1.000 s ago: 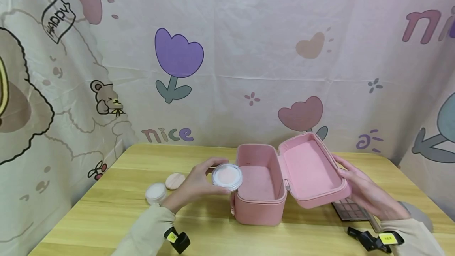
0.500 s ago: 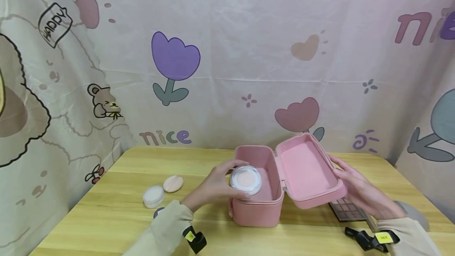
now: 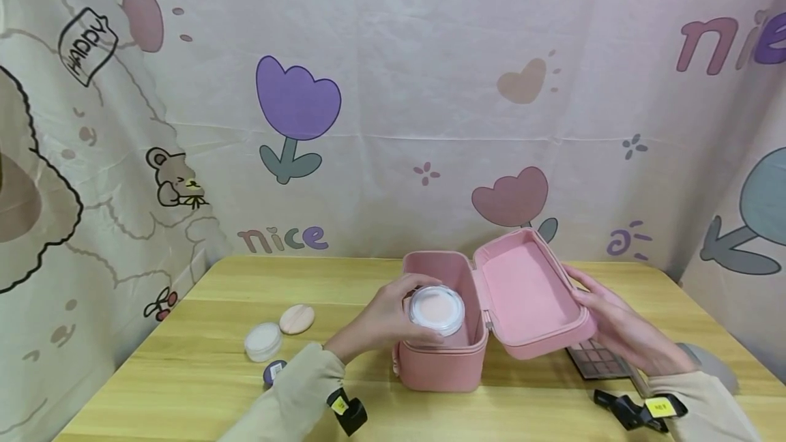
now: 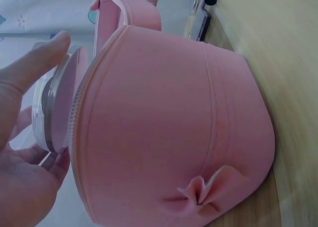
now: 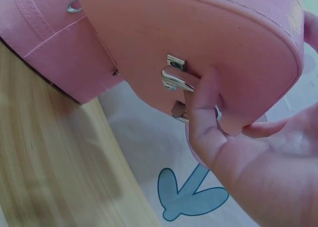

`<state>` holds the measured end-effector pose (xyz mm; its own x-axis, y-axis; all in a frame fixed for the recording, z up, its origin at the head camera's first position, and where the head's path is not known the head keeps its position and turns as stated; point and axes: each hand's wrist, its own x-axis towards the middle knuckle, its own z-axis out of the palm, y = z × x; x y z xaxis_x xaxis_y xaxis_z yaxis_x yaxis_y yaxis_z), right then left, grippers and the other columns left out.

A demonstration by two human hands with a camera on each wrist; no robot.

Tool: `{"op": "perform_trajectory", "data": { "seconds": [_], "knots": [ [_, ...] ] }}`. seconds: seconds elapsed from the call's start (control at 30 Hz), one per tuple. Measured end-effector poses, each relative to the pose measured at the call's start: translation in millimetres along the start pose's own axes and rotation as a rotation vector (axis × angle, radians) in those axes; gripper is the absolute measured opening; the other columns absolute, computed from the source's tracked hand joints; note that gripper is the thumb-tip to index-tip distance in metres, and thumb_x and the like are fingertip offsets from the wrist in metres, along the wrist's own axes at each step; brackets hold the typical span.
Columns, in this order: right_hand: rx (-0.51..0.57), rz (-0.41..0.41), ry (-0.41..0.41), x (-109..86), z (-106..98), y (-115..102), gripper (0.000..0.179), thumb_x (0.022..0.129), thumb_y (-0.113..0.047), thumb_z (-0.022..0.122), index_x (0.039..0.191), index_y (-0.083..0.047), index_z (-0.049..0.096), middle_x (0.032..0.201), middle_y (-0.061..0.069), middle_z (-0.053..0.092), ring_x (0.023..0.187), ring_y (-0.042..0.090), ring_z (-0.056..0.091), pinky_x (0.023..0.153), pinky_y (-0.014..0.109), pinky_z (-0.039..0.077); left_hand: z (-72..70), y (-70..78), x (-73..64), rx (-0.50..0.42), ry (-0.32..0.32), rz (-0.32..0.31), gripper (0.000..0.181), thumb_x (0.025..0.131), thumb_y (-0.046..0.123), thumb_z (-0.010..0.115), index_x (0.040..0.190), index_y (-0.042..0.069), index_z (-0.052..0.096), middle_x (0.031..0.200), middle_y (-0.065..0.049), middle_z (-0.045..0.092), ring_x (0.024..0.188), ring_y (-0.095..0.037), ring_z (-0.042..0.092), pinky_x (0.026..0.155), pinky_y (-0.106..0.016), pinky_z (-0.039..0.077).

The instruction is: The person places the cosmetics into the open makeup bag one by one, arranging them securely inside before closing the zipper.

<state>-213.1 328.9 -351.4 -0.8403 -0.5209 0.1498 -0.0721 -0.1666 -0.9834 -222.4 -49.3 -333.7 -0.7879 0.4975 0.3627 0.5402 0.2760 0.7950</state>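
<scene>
"What did the left hand [image 3: 390,316] have?"

"The round clear compact [image 3: 437,309], gripped by its edge, thumb and fingers spread only as wide as the disc; it was at the mouth of the open pink case [image 3: 442,372]."

"And the right hand [image 3: 629,329]?"

"Curled round the lid [image 3: 527,295] at its three o'clock edge; a palette [image 3: 593,361] lay on the table [image 3: 344,278] at about four o'clock from the case; a puff [image 3: 297,319] and a white tub [image 3: 263,342] sat near each other at nine."
</scene>
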Motion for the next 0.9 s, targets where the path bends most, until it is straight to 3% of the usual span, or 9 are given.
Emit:
{"op": "perform_trajectory", "data": {
  "seconds": [0.37,0.63,0.9],
  "knots": [
    [-0.005,0.004,0.004,0.9,-0.5,0.9,0.051,0.105,-0.014,0.028,0.152,-0.024,0.012,0.134,-0.013,0.046,0.118,0.014,0.053,0.094,0.035,0.047,9.6,6.5,8.3,0.092,-0.055,0.017,0.074,0.057,0.019,0.094,0.123,0.011,0.061,0.117,0.002,0.059,0.104,-0.014,0.055,0.09,-0.031,0.046],
    [-0.018,0.011,0.015,0.0,-0.5,-0.1,0.05,0.105,-0.015,0.028,0.152,-0.024,0.012,0.133,-0.014,0.046,0.118,0.013,0.053,0.093,0.035,0.047,12.5,8.4,14.5,0.174,-0.059,0.014,0.072,0.058,0.022,0.093,0.122,0.012,0.062,0.117,0.001,0.06,0.108,-0.015,0.053,0.092,-0.033,0.045],
    [-0.04,0.019,0.027,-0.3,0.4,-0.4,0.055,0.105,-0.015,0.028,0.154,-0.019,0.004,0.134,-0.014,0.045,0.118,0.012,0.052,0.093,0.034,0.047,15.5,6.9,15.8,0.182,-0.055,0.04,0.072,0.057,0.024,0.093,0.121,0.013,0.062,0.118,0.001,0.059,0.109,-0.014,0.052,0.092,-0.033,0.044]
  ]
}}
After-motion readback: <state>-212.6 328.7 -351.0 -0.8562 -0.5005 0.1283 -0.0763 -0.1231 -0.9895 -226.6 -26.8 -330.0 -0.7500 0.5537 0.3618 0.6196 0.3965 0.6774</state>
